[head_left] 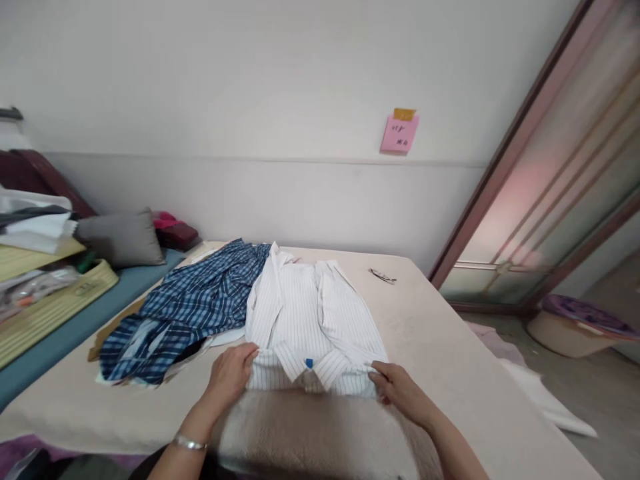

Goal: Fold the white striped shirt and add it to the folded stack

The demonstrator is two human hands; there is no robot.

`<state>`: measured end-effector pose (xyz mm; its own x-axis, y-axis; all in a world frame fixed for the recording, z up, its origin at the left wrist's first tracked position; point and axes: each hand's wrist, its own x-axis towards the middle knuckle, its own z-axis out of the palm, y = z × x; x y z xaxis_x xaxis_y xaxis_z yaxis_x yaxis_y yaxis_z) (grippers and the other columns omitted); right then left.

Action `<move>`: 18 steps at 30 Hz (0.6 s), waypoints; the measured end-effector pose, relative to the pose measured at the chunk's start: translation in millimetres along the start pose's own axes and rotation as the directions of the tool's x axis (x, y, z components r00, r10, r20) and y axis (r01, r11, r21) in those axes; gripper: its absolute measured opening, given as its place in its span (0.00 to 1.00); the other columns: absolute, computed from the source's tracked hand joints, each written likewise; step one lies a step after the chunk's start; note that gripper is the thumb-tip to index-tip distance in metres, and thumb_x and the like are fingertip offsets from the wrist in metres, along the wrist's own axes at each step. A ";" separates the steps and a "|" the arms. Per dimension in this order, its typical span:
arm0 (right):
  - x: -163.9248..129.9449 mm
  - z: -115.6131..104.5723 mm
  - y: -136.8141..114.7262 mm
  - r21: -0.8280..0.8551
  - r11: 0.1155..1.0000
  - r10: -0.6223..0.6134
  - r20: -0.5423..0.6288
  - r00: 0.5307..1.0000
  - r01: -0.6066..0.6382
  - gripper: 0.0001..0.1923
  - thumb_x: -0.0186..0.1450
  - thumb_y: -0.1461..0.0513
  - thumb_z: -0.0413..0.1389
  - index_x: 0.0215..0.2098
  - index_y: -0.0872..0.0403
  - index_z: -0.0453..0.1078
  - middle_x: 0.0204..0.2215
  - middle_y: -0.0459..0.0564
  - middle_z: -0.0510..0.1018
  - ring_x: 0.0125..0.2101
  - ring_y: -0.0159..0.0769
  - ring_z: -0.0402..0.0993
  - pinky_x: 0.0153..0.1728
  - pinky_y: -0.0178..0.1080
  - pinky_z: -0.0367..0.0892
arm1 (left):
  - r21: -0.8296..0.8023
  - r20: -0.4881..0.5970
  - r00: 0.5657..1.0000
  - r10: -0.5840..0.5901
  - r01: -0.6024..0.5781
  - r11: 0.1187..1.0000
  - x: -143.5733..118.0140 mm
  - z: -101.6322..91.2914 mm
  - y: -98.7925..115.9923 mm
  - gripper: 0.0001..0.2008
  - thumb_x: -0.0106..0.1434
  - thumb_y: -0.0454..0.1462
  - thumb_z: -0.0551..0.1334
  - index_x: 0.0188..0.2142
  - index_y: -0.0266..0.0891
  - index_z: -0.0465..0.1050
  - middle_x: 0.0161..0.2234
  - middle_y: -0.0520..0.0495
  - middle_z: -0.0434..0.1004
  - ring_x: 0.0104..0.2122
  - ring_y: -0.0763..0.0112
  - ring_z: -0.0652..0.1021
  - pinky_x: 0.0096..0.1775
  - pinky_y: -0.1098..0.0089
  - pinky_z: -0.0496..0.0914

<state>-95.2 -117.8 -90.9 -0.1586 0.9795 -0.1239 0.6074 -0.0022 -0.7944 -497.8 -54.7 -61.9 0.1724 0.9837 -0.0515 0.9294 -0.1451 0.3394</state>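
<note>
A white pinstriped shirt [303, 300] lies spread on the beige bed cover, its collar with a blue label at the near end. My left hand [234, 372] pinches the shoulder left of the collar. On the other side my right hand [397, 390] is closed on the opposite shoulder. Both sleeves lie along the body of the shirt, pointing away from me. A blue plaid shirt [200, 297] is heaped to the left, close against the striped one.
Eyeglasses [383, 276] rest on the bed [430, 347] near the wall. At left are a grey pillow [123, 238] and a yellow-green box [65, 303]. A pink note [400, 133] hangs on the wall. A lidded bin [570, 333] stands on the floor at right.
</note>
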 end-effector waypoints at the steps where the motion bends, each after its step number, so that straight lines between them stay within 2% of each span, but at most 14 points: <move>1: -8.7 3.3 -2.7 -0.021 0.999 -0.030 -0.060 0.998 0.029 0.14 0.69 0.55 0.46 0.27 0.51 0.60 0.23 0.44 0.67 0.27 0.35 0.68 0.29 0.36 0.65 | -0.100 -0.012 1.000 0.022 -0.023 0.995 -12.5 1.4 -4.0 0.16 0.72 0.43 0.49 0.41 0.45 0.75 0.42 0.44 0.83 0.45 0.58 0.79 0.44 0.65 0.68; 3: -25.3 10.5 -10.1 -0.083 0.994 -0.078 -0.152 0.985 0.065 0.15 0.70 0.53 0.45 0.28 0.51 0.62 0.25 0.45 0.70 0.29 0.37 0.69 0.32 0.37 0.65 | -0.255 -0.039 0.997 0.061 -0.068 0.965 -39.0 5.2 -11.5 0.18 0.72 0.45 0.47 0.37 0.45 0.73 0.38 0.45 0.83 0.41 0.60 0.80 0.43 0.66 0.69; 5: -41.1 17.8 -19.8 -0.148 0.986 -0.106 -0.208 0.972 0.076 0.16 0.70 0.53 0.45 0.27 0.50 0.62 0.25 0.46 0.71 0.30 0.38 0.69 0.33 0.37 0.64 | -0.310 -0.084 0.994 0.069 -0.092 0.946 -65.5 8.2 -18.3 0.18 0.72 0.46 0.46 0.34 0.45 0.71 0.34 0.46 0.82 0.38 0.60 0.80 0.42 0.66 0.70; 7: -56.7 23.9 -31.1 -0.183 0.980 -0.125 -0.235 0.964 0.082 0.16 0.70 0.53 0.45 0.27 0.50 0.64 0.24 0.47 0.73 0.29 0.40 0.70 0.33 0.38 0.63 | -0.289 -0.156 0.985 0.073 -0.116 0.950 -89.8 7.7 -24.7 0.17 0.71 0.45 0.47 0.34 0.47 0.71 0.34 0.45 0.82 0.37 0.59 0.81 0.42 0.65 0.71; 10: -80.3 27.0 -50.2 -0.210 0.972 -0.157 -0.250 0.955 0.105 0.15 0.70 0.53 0.45 0.30 0.48 0.68 0.26 0.48 0.76 0.30 0.41 0.73 0.34 0.39 0.65 | -0.216 -0.308 0.947 0.094 -0.166 0.962 -119.8 -4.4 -31.0 0.15 0.70 0.42 0.48 0.41 0.50 0.74 0.39 0.43 0.83 0.41 0.57 0.82 0.43 0.63 0.73; 13: -106.2 18.4 -74.8 -0.261 0.956 -0.204 -0.271 0.941 0.132 0.16 0.71 0.54 0.44 0.33 0.48 0.70 0.24 0.48 0.76 0.27 0.41 0.73 0.32 0.38 0.66 | -0.137 -0.474 0.873 0.115 -0.202 0.970 -144.6 -32.1 -26.8 0.16 0.69 0.40 0.49 0.47 0.52 0.74 0.44 0.44 0.83 0.45 0.57 0.82 0.46 0.61 0.75; 15: -127.5 6.1 -96.5 -0.320 0.933 -0.269 -0.305 0.913 0.168 0.16 0.73 0.55 0.43 0.34 0.48 0.69 0.21 0.47 0.74 0.24 0.39 0.73 0.29 0.37 0.65 | -0.083 -0.578 0.805 0.131 -0.217 0.973 -162.7 -56.9 -19.1 0.16 0.68 0.41 0.50 0.49 0.53 0.73 0.46 0.44 0.83 0.46 0.57 0.82 0.48 0.60 0.75; 17: -154.3 -9.6 -121.9 -0.397 0.890 -0.375 -0.357 0.855 0.225 0.14 0.74 0.57 0.43 0.38 0.48 0.69 0.22 0.46 0.74 0.23 0.38 0.73 0.27 0.36 0.65 | -0.032 -0.698 0.707 0.111 -0.186 0.982 -184.8 -83.1 -13.8 0.17 0.68 0.42 0.51 0.52 0.53 0.73 0.47 0.45 0.83 0.46 0.55 0.82 0.50 0.57 0.75; 18: -169.7 -17.9 -135.0 -0.444 0.857 -0.446 -0.381 0.810 0.262 0.12 0.74 0.59 0.44 0.42 0.47 0.69 0.23 0.46 0.76 0.23 0.37 0.74 0.27 0.36 0.65 | -0.008 -0.750 0.654 0.099 -0.159 0.987 -197.4 -95.6 -14.0 0.18 0.67 0.43 0.52 0.54 0.55 0.72 0.47 0.47 0.83 0.45 0.54 0.83 0.50 0.55 0.76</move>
<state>-136.3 -280.2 48.1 -0.1026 0.8710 0.4804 0.8246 0.3446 -0.4487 -576.0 -236.6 33.3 -0.0395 0.7091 0.7040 0.8876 -0.2986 0.3506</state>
